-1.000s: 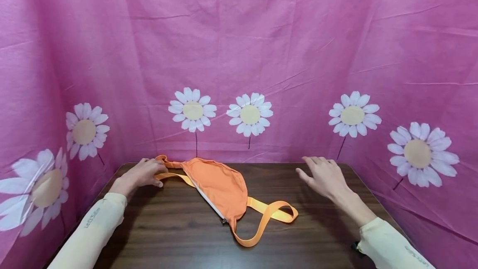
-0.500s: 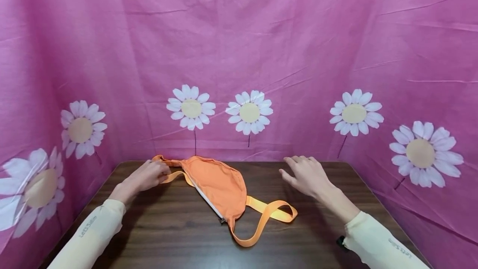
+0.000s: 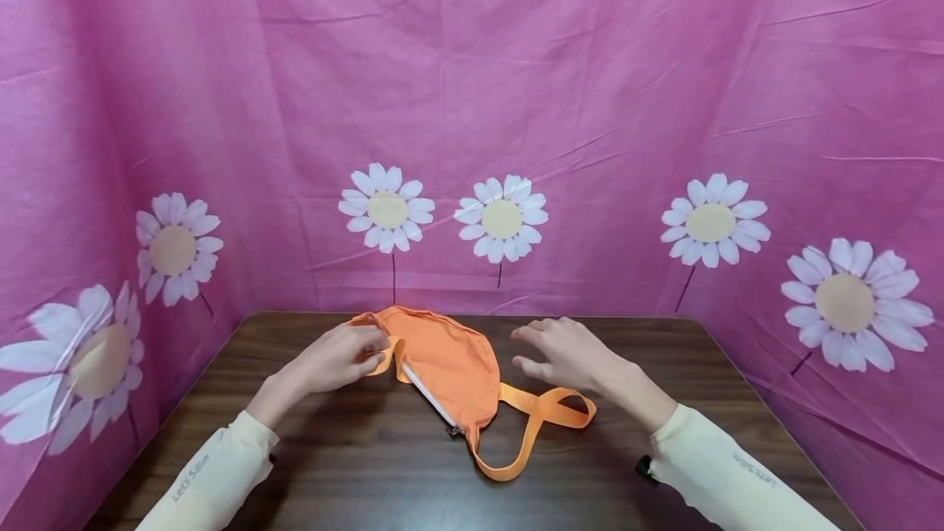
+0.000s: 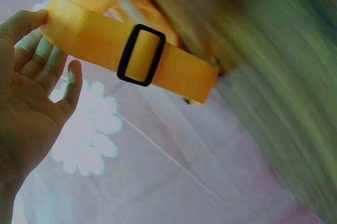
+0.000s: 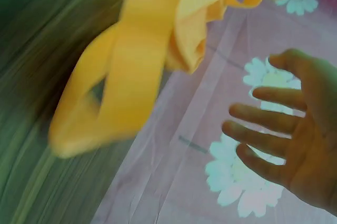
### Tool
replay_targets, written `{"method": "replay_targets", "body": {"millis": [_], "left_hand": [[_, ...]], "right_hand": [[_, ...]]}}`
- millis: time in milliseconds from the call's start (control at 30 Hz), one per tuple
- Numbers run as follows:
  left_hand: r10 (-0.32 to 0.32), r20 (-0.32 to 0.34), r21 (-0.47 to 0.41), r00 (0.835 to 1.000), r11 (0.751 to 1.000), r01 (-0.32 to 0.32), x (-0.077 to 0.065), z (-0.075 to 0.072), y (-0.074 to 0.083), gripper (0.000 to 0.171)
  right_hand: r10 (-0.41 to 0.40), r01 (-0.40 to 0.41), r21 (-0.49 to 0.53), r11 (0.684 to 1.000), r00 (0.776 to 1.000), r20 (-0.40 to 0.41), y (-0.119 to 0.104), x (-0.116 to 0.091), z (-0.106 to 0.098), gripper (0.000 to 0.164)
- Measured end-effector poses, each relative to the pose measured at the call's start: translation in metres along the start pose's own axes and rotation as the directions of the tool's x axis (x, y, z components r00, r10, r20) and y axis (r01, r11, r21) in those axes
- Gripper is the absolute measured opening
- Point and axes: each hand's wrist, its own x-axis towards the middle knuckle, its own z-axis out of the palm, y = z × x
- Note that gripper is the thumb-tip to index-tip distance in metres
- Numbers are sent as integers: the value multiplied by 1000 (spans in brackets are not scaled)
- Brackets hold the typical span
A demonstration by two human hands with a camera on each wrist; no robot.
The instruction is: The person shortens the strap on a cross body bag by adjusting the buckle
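An orange waist bag (image 3: 446,359) with a white zip lies on the dark wooden table. My left hand (image 3: 335,359) pinches the strap (image 3: 387,355) at the bag's left end. In the left wrist view the thumb and fingers hold the webbing (image 4: 95,34), and a black slide buckle (image 4: 141,55) sits on it. My right hand (image 3: 564,351) hovers to the right of the bag, fingers spread and holding nothing. Below it the right-hand strap (image 3: 534,424) lies in a loop. The right wrist view shows that loop (image 5: 137,76) apart from the open palm (image 5: 300,139).
A pink curtain with daisy prints (image 3: 501,220) hangs behind the table and along both sides. The wooden tabletop (image 3: 354,465) reaches back to the curtain. A small black object (image 3: 646,469) shows at the right sleeve.
My left hand has taken hold of the left strap and moved right with it, folding it toward the bag. My right hand has moved left, closer to the bag.
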Motion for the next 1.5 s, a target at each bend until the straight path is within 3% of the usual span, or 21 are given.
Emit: {"method": "replay_targets", "body": {"millis": [167, 267, 333, 467, 567, 667, 767, 833, 933, 1000, 1167, 1300, 1400, 1500], "left_hand": [[-61, 53, -148, 997, 987, 69, 12, -2, 31, 8], [-41, 71, -238, 997, 970, 57, 22, -1, 44, 11], [-9, 71, -291, 997, 956, 29, 29, 1, 51, 12], [24, 57, -363, 998, 932, -2, 42, 7, 62, 13], [44, 46, -372, 998, 928, -24, 50, 12, 67, 16], [50, 50, -377, 997, 926, -27, 55, 16, 68, 17], [26, 72, -408, 997, 913, 5, 57, 19, 66, 15], [1, 96, -431, 995, 902, 40, 56, 22, 62, 14], [-35, 134, -449, 990, 889, 92, 54, 27, 55, 21], [-50, 147, -434, 988, 894, 110, 53, 31, 51, 35], [-95, 119, -309, 988, 942, 128, 49, 32, 48, 66], [-107, 26, -169, 994, 979, 110, 51, 29, 47, 64], [-103, -42, -116, 994, 988, 98, 51, 25, 48, 57], [-128, -79, -136, 989, 984, 117, 50, 20, 49, 54]], "right_hand": [[-31, 6, 199, 980, 992, 119, -16, 15, -5, 43], [-44, -4, 324, 946, 989, 139, -23, 22, -6, 46], [-59, 1, 404, 915, 990, 130, -26, 27, -2, 47], [-83, -2, 581, 814, 989, 119, -31, 33, 13, 51], [-78, -9, 640, 769, 991, 108, -34, 34, 24, 48], [-60, 2, 649, 761, 996, 67, -36, 32, 32, 33], [-22, -8, 676, 737, 999, 36, -35, 29, 37, 22], [11, -39, 705, 708, 999, 44, -32, 27, 38, 24], [78, -118, 766, 632, 993, 89, -25, 24, 36, 26], [129, -175, 813, 556, 984, 123, -18, 22, 34, 28], [274, -255, 905, 341, 948, 164, -7, 18, 31, 28], [336, -238, 948, 211, 928, 158, -3, 13, 30, 28], [359, -203, 967, 152, 923, 137, -1, 7, 32, 28], [369, -178, 978, 110, 921, 126, 0, 3, 33, 27]]}}
